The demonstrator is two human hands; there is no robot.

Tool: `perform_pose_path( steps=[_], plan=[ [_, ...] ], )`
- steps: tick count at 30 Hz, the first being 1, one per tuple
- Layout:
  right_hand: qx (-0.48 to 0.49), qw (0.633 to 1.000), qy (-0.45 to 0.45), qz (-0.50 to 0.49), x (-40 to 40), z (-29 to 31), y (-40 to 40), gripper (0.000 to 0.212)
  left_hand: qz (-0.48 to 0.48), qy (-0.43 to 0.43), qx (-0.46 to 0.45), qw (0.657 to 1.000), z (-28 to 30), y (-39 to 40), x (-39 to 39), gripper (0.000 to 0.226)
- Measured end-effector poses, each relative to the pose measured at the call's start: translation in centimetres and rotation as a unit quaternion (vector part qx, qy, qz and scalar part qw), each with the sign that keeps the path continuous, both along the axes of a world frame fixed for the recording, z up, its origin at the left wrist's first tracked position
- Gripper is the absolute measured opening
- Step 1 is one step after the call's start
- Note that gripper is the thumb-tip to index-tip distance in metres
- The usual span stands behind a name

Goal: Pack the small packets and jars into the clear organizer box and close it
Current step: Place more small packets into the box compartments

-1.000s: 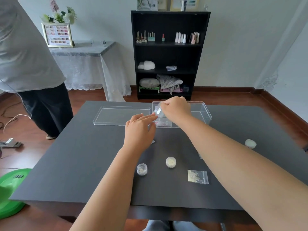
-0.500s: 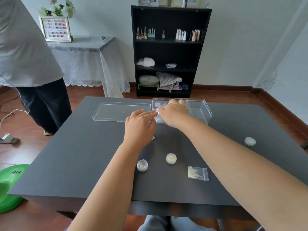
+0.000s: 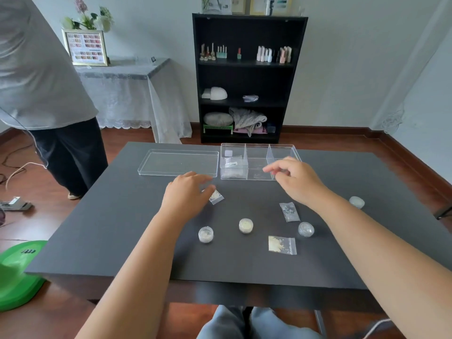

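The clear plastic box (image 3: 259,162) sits open at the table's (image 3: 97,228) far edge, the left hand (image 3: 187,195) pinches a small shiny packet (image 3: 216,196), and the right hand (image 3: 297,181) hovers loose and empty.

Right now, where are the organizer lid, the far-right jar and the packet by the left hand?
organizer lid (image 3: 178,163), head view, flat centre panel
far-right jar (image 3: 356,201), head view, top of cap
packet (image 3: 216,196), head view, middle of bag

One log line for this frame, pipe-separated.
phase: packing | left hand: on packet | right hand: empty, by organizer box | lid: off | jars on table: four
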State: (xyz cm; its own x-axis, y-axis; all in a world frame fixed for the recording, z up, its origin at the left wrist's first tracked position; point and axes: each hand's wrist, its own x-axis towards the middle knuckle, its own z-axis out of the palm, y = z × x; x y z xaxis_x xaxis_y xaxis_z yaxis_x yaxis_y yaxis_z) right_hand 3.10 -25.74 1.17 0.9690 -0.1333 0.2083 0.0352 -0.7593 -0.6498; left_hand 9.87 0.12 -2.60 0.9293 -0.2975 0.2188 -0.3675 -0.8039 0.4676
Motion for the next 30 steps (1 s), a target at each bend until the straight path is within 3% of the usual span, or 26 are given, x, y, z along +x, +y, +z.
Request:
perform_pose_path(
  steps=[4,8,13,17,20,23,30],
  plan=[
    [-0.046,0.988,0.147,0.029,-2.2,-0.6,-2.7,0.027,-0.057,0.070,0.037,0.995,-0.3,0.6,-0.3,0.038],
    [-0.133,0.955,0.260,0.048,-3.0,-0.5,-3.9,0.043,-0.087,0.112,0.024,0.990,0.8,0.1,-0.3,0.036],
    [-0.128,0.960,0.243,0.045,-3.5,-0.5,-4.1,0.026,-0.109,0.200,0.045,0.973,2.2,-0.5,0.0,0.034],
    [-0.104,0.966,0.233,0.036,-3.5,-0.6,-4.2,0.018,-0.123,0.224,0.095,0.962,3.3,-0.5,0.3,0.038],
    [-0.077,0.967,0.241,0.025,-3.3,-0.6,-4.0,0.030,-0.103,0.201,0.130,0.965,3.8,-0.6,0.6,0.045],
    [-0.068,0.966,0.249,0.029,-3.2,-0.4,-3.8,0.042,-0.090,0.176,0.157,0.967,4.0,-0.8,1.0,0.033],
    [-0.058,0.962,0.265,0.045,-3.6,0.2,-5.0,0.041,-0.111,0.097,0.155,0.977,3.4,-0.4,2.0,0.016]
  ],
)
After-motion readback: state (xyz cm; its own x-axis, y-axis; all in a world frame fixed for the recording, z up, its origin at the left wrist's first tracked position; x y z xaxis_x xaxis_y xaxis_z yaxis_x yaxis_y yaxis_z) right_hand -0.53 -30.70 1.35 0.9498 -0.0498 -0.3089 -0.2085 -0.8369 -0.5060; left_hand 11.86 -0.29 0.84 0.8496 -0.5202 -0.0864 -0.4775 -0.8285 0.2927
